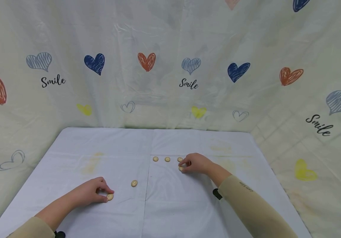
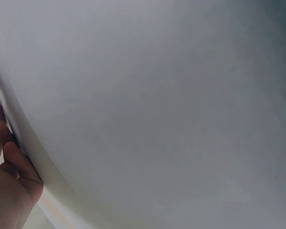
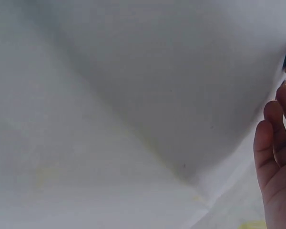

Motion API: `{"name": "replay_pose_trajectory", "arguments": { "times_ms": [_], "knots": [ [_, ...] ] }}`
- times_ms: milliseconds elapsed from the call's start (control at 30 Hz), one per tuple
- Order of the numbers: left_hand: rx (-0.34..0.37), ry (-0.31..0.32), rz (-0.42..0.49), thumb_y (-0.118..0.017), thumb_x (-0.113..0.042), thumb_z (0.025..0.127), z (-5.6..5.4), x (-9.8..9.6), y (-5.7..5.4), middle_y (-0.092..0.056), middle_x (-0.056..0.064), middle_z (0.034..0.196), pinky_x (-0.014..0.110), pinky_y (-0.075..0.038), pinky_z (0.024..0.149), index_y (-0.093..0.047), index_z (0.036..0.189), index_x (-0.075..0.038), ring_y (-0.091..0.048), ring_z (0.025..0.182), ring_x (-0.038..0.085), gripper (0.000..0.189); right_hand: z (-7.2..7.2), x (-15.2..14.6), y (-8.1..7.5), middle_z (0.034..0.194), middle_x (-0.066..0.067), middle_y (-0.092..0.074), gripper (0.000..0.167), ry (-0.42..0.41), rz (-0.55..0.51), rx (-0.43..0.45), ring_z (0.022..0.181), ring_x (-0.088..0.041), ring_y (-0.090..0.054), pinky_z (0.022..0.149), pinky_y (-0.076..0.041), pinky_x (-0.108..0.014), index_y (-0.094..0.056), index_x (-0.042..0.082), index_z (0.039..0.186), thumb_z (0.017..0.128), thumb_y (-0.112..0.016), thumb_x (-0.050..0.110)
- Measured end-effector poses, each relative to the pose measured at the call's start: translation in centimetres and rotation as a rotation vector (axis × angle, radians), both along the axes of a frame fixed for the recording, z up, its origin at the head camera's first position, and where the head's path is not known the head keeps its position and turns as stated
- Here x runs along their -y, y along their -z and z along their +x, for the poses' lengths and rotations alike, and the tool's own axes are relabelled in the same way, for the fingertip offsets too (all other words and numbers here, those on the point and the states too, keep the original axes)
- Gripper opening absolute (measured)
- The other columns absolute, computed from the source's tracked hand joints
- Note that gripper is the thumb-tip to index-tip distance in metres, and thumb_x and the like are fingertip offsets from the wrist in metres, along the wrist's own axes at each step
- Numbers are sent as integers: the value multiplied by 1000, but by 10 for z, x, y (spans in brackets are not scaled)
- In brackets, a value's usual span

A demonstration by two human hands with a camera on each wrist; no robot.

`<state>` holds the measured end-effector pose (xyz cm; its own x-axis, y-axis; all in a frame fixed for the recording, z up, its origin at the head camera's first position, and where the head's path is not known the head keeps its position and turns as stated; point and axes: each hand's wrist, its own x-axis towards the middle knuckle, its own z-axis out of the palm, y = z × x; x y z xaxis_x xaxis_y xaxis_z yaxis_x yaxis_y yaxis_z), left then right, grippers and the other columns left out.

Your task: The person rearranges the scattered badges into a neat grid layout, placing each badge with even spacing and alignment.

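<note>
In the head view, my left hand point(image 1: 90, 191) pinches a tan wooden button point(image 1: 110, 197) between thumb and index finger, low over the white tabletop point(image 1: 170, 211). My right hand point(image 1: 197, 164) is at the right end of a row, with thumb and index finger on another wooden button point(image 1: 181, 168). Just behind that one lies a row button point(image 1: 180, 159), partly overlapped by the index finger. Two more row buttons, a middle one point(image 1: 167, 159) and a left one point(image 1: 155, 159), lie flat to its left. A single button point(image 1: 134, 183) lies between my hands.
Crease lines cross the white cloth, and faint yellow marks point(image 1: 94, 162) show on it. A pale curtain point(image 1: 164, 36) printed with hearts and "Smile" stands behind the table's far edge and along its sides. Both wrist views show mostly white cloth.
</note>
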<state>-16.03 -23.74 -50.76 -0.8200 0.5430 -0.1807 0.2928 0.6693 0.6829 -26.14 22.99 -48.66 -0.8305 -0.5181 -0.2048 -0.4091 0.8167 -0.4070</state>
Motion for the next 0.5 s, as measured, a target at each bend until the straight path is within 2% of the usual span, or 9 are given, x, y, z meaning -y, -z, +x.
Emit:
{"name": "replay_pose_trajectory", "arguments": {
  "times_ms": [267,500],
  "knots": [
    [-3,0,-5,-82,-32,80,-1,2,4,-54,-8,94,26,-42,71,-78,103,-27,-48,81,6,23,-3,14,-1,75,9,-59,31,3,-58,52,75,-8,-54,72,-46,-28,-76,29,114,83,-80,34],
    [-5,4,-3,-82,-33,81,-2,3,6,-55,-8,94,26,-41,70,-78,103,-28,-47,80,6,24,-1,43,-5,76,10,-61,32,-43,-95,92,74,-7,-55,72,-46,-27,-77,28,114,82,-81,35]
  ]
}}
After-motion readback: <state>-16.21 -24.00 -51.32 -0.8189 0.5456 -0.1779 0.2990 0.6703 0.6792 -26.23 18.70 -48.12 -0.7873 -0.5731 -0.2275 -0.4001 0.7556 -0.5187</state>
